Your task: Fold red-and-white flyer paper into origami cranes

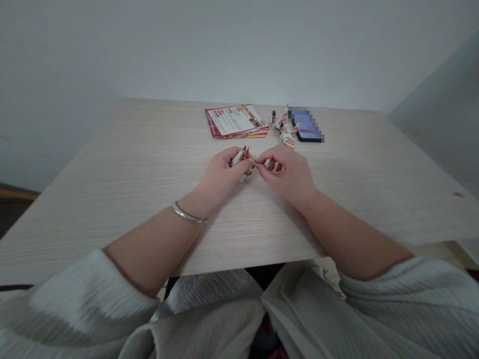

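My left hand (224, 169) is closed round a small folded paper piece (238, 156), white with red and orange print, held just above the table. At its right end, my right hand (286, 169) pinches a tiny tip of the same paper between thumb and forefinger, the other fingers curled in. Much of the piece is hidden by my left fingers and thumb. Beyond the hands lie several folded paper shapes (287, 133) with similar red and white print. To their left is a stack of printed leaflets (235, 121), slightly fanned.
A phone (307, 125) with a lit, blurred screen lies right of the folded shapes, close to them. The pale wooden table (149, 154) meets a plain wall (232, 50) at the back. Its front edge runs just before my lap.
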The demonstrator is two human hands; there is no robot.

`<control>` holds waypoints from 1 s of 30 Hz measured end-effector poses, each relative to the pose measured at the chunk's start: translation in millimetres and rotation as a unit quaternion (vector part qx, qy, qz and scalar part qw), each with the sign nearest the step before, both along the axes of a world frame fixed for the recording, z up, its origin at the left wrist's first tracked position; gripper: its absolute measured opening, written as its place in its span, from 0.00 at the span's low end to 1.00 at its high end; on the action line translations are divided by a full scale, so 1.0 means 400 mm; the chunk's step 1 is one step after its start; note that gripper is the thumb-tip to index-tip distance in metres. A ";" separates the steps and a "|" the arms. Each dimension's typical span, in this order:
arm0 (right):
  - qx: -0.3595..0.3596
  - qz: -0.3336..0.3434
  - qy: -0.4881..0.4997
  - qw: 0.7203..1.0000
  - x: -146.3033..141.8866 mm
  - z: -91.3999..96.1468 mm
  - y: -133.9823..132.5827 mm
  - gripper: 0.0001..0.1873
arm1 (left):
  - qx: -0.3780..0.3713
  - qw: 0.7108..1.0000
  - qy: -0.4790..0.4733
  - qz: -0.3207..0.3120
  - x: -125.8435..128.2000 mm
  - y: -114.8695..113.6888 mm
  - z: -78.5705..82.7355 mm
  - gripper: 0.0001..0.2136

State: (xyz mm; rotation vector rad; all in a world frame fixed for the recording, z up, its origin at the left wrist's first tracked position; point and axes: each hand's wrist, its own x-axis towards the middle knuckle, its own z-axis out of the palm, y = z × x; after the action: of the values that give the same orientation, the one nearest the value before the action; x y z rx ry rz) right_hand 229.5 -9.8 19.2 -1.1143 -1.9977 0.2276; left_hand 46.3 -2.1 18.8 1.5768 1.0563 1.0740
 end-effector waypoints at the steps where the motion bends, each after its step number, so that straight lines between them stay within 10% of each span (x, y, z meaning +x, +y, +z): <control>1: 0.009 -0.007 -0.012 1.000 -0.001 0.001 -0.002 0.03 | -0.002 1.000 0.001 0.000 0.001 -0.001 0.001 0.08; 19: -0.168 0.013 0.190 0.967 -0.012 -0.022 0.025 0.02 | 0.027 0.999 0.022 0.033 0.008 -0.007 0.005 0.06; 30: -0.149 0.014 0.181 0.972 -0.022 -0.014 0.018 0.05 | 0.082 0.994 0.060 0.033 0.005 -0.004 0.000 0.06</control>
State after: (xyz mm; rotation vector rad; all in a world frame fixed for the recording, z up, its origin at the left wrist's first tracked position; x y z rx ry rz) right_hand 220.8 -2.5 13.6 -1.1338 -1.6870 0.7145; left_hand 48.3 -3.7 18.7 1.7660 1.1319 1.1459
